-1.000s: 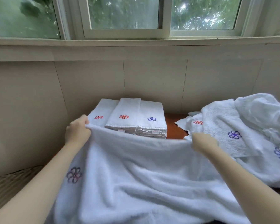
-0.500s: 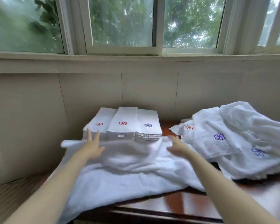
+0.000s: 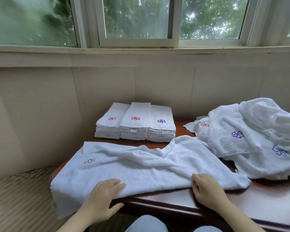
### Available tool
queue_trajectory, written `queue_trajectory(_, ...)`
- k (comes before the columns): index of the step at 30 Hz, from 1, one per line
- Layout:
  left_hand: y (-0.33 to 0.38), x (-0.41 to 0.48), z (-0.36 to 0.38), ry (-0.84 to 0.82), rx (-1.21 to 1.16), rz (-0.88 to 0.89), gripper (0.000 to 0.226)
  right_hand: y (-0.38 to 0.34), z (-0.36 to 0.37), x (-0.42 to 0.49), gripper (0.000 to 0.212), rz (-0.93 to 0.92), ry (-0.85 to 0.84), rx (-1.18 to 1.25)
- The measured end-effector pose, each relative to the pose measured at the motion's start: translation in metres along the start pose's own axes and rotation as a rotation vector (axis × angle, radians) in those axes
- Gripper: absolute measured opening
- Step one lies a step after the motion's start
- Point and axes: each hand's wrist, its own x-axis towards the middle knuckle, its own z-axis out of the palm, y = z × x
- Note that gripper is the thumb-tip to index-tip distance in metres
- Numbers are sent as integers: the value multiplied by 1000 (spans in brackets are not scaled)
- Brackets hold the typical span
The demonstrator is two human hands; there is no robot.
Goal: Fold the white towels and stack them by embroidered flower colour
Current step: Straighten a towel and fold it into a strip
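At the front edge of the dark polished wooden table (image 3: 251,203), one white terry towel (image 3: 141,164) lies spread and wrinkled. Its red embroidered flower (image 3: 89,161) sits near the far-left corner, which is turned back on itself. The left hand (image 3: 102,196) grips the near hem, fingers on top and thumb beneath. The right hand (image 3: 206,190) has its fingers curled onto the same hem, thumb hidden. The towel's left end overhangs the table toward a striped beige cushion (image 3: 15,198).

Risk, as judged: the overhanging end could drag the cloth off once the hem is lifted. Uncleared wrinkles and the turned corner would give an uneven fold. The far-right end meets the loose heap of unfolded white towels (image 3: 251,141) and could snag it.

Clearance: three folded white stacks (image 3: 134,123), flowered red, red and blue, stand just beyond the far hem, close to the wall. Only a narrow strip of bare wood lies between. More bare wood shows at the right front.
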Motion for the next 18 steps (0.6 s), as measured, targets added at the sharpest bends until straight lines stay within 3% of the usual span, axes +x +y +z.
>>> queue_trajectory(1,-4,-4,-2,47,9,17,44,5,1,-4,6,5,-34,20)
queue_trajectory(4,-14,0,-9,64,-148,-38,11,15,4,-3,44,28,-119,13)
queue_trajectory(8,-21,31,-21,20,-522,-457,18,9,7,13,61,139,-103,-169)
queue_trajectory(11,-29,54,-45,-61,-759,-614,40,1,6,30,71,235,-66,-209)
queue_trajectory(14,-41,65,-67,-251,-897,-660,39,3,1,46,55,211,63,-270)
queue_trajectory(16,-48,69,-77,-399,-951,-667,29,1,-8,56,37,169,-2,-349)
queue_trajectory(18,-58,71,-85,-472,-985,-655,40,10,-15,70,16,159,-159,-262)
